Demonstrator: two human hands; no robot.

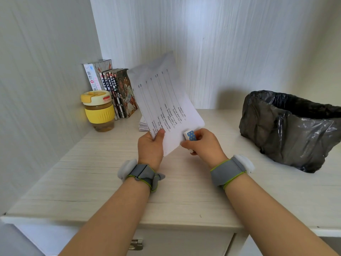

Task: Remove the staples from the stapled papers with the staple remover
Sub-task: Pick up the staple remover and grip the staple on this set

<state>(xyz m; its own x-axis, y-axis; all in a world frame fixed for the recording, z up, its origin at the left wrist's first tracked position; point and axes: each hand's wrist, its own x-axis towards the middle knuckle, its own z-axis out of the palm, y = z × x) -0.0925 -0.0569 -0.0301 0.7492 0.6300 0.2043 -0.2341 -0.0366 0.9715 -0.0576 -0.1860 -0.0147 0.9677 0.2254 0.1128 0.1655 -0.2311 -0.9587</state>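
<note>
A stapled set of white printed papers (166, 100) is held up above the desk, tilted back toward the wall. My left hand (150, 148) pinches its near left edge, thumb on the printed side. My right hand (204, 145) grips a small staple remover (190, 135), white with a blue dotted top, set against the papers' near right corner. The staple itself is too small to see.
A pale wooden desk (110, 182) carries a yellow-lidded cup (99, 110) and a row of books (118, 89) at the back left. More papers (143, 124) lie behind the held set. A bin lined with a black bag (291, 130) stands at the right.
</note>
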